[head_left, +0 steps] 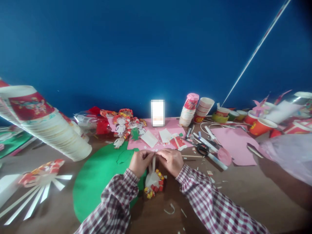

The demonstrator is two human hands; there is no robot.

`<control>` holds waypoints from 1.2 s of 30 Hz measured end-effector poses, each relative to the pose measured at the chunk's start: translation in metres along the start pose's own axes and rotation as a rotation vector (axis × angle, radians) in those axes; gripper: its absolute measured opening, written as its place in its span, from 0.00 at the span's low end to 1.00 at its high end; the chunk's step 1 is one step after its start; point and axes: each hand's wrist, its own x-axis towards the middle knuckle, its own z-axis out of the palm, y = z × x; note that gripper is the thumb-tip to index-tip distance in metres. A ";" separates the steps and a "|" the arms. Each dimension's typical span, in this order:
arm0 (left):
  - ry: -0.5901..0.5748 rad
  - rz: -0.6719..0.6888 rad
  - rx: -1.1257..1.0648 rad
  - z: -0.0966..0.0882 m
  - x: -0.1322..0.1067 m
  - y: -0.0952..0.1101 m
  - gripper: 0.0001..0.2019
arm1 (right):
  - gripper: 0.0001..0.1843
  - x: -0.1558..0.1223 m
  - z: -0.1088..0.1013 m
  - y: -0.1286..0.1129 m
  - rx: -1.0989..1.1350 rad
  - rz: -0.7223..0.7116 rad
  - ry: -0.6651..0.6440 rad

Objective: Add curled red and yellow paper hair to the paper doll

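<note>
My left hand (140, 162) and my right hand (171, 160) meet over the brown table, both closed in a pinch on thin white strips that rise from a cut paper cup craft (153, 182). The craft is white with red and yellow printed pieces at its lower edge, and it hangs just below my hands. Both sleeves are red-and-white plaid. A green foam sheet (97, 182) lies under my left forearm. Pink paper (156, 136) with white scraps lies just beyond my hands.
A long stack of paper cups (44, 125) leans in from the left. Scissors (202, 149), pens and a pink sheet (235, 141) lie to the right. Cup stacks (192, 110) and red cups (262, 126) stand at the back. A cut cup with splayed strips (36, 183) lies left.
</note>
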 end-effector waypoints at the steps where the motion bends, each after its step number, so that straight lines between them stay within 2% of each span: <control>1: 0.006 -0.002 -0.009 0.001 0.000 0.001 0.14 | 0.09 0.000 0.000 0.000 -0.002 0.004 0.001; 5: 0.016 -0.017 -0.032 0.003 -0.001 0.005 0.14 | 0.08 0.001 -0.002 -0.001 -0.008 0.017 -0.005; 12: 0.043 0.004 0.063 0.004 -0.003 0.003 0.13 | 0.08 0.002 -0.003 -0.002 -0.020 0.043 -0.013; 24: 0.001 0.050 0.042 0.002 -0.003 0.005 0.13 | 0.09 -0.001 0.002 0.001 -0.101 0.031 -0.016; 36: -0.034 -0.024 -0.013 0.002 -0.001 -0.002 0.13 | 0.06 0.000 0.002 0.003 -0.116 0.004 -0.010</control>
